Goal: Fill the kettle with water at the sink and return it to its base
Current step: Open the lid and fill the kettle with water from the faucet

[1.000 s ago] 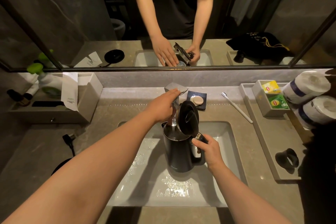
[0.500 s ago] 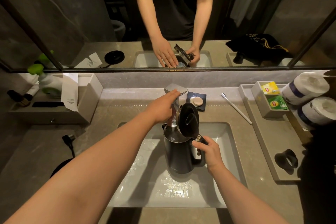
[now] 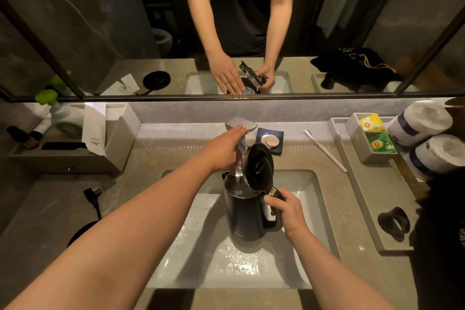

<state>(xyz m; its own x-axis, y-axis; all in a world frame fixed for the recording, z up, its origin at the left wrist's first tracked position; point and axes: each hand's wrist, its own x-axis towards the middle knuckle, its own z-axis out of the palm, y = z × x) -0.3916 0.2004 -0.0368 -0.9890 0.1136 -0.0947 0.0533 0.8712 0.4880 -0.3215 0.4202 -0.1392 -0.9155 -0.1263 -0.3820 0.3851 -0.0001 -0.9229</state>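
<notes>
A dark grey kettle (image 3: 245, 216) stands upright in the white sink (image 3: 310, 211), its black lid (image 3: 259, 167) flipped open. My right hand (image 3: 286, 209) grips the kettle's handle on the right side. My left hand (image 3: 221, 151) lies on the lever of the chrome faucet (image 3: 240, 124), fingers stretched along it. A stream of water (image 3: 239, 168) runs from the spout into the kettle's open mouth. The black round kettle base (image 3: 75, 235) sits on the counter at the left, mostly hidden behind my left forearm, with its plug (image 3: 91, 192) lying loose.
A soap dish (image 3: 270, 141) and a white toothbrush (image 3: 324, 150) lie behind the sink. On the right, a grey tray (image 3: 364, 209) holds a tea bag box (image 3: 372, 137), paper rolls (image 3: 422, 121) and a black ring-shaped object (image 3: 393, 223). A grey organiser (image 3: 118, 143) with bottles stands at the left.
</notes>
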